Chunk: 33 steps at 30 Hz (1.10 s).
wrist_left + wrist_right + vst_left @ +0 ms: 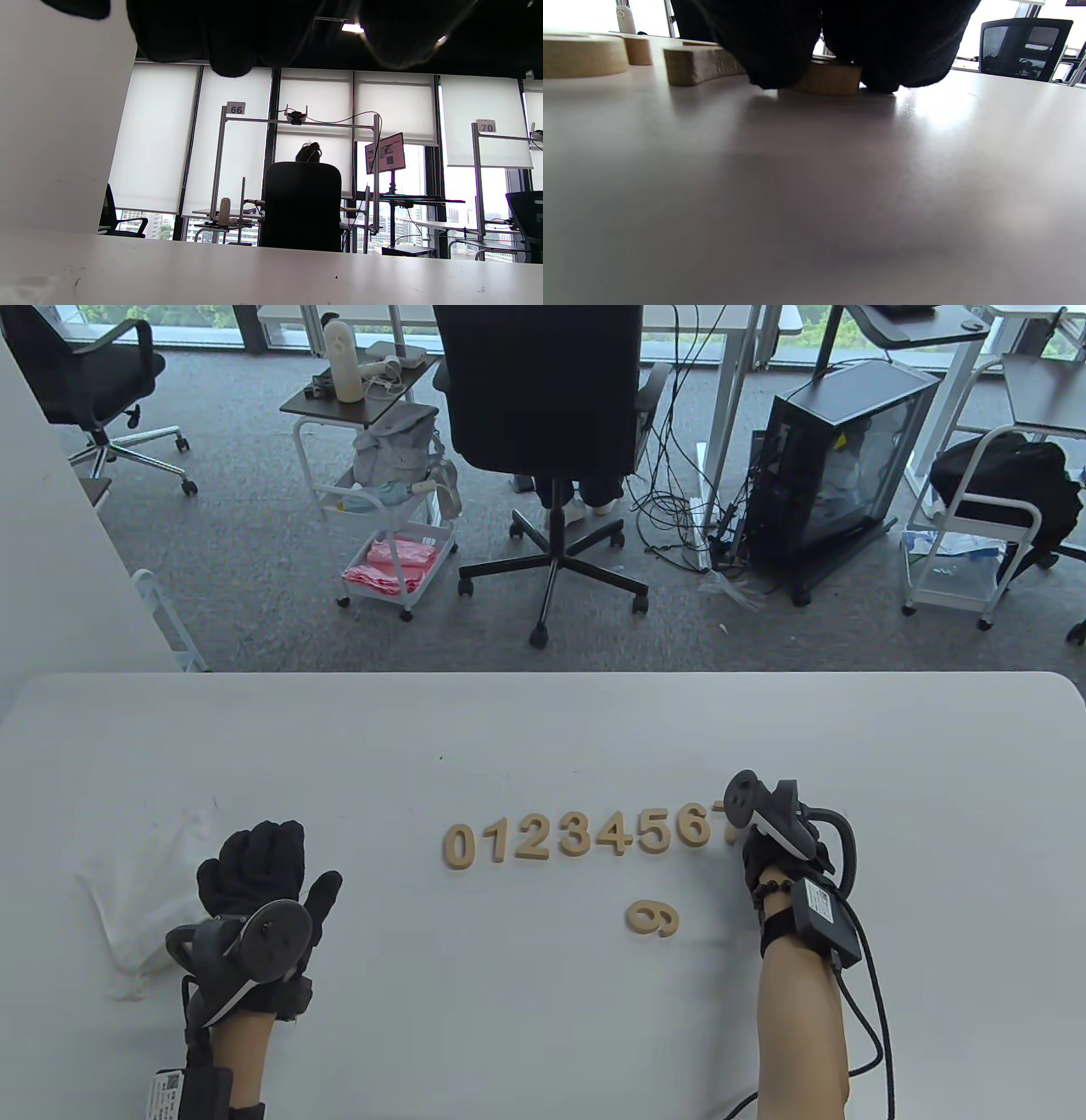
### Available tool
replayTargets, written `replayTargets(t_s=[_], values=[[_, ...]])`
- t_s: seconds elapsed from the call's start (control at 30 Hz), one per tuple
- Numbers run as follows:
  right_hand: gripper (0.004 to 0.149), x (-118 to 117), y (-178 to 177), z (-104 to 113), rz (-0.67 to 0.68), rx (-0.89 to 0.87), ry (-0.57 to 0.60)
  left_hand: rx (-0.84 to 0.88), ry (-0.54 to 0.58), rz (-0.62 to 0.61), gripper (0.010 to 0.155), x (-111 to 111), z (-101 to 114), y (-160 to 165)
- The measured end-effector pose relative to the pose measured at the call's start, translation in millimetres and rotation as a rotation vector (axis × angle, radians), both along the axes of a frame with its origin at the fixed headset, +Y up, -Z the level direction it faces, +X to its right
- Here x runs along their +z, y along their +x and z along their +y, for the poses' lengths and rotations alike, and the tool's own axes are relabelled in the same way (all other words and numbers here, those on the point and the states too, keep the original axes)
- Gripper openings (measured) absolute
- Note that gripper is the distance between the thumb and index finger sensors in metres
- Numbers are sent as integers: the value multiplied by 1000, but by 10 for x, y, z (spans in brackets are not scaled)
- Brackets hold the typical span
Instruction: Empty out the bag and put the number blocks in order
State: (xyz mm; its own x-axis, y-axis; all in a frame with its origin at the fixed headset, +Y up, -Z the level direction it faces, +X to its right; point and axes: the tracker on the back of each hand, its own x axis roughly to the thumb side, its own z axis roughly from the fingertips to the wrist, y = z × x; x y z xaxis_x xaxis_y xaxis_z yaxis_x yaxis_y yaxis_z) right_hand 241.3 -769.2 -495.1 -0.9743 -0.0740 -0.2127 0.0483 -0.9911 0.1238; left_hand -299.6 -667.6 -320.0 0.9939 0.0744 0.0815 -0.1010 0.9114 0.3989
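The 9 block (652,919) lies loose on the desk (543,729) just left of the right wrist, nearer than the left hand (263,869) resting open, while the right hand (776,848) presses fingers (780,46) on a block (827,78) ending the number row (585,838).

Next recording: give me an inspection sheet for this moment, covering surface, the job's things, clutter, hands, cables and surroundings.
Surface: white table, a few small dark specks.
Job's things: wooden number blocks in a row reading 0 to 6; next block at the row's right end, mostly hidden under the right hand; loose block lying apart, nearer the person; white bag flat at the left.
Clutter: nothing seen.
Hands: left hand on the table beside the bag; right hand with fingers on the end block.
Cables: black lead from the right wrist unit.
Surroundings: office chair, carts, computer tower, floor cables.
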Motion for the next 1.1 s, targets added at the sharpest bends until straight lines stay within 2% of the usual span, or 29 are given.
replayTargets(t_s=[0.17,0.33,0.57,0.73,0.93,1.0,1.1], values=[[64,51,3,77,5,-5,31,-2,1,-2,74,-2,-2,3],[66,188,-5,327,45,-53,103,-6,-2,-8,74,-7,-7,13],[63,636,-143,880,164,-170,278,-12,5,-28,74,8,-2,57],[60,984,-320,1119,247,-211,357,-14,13,-44,74,23,8,94],[60,1337,-653,1187,344,-235,389,-10,19,-59,74,29,12,117],[60,1407,-784,1148,384,-245,368,-7,19,-62,74,26,6,117],[61,1468,-1003,1020,447,-240,266,-7,15,-68,74,26,-3,127]])
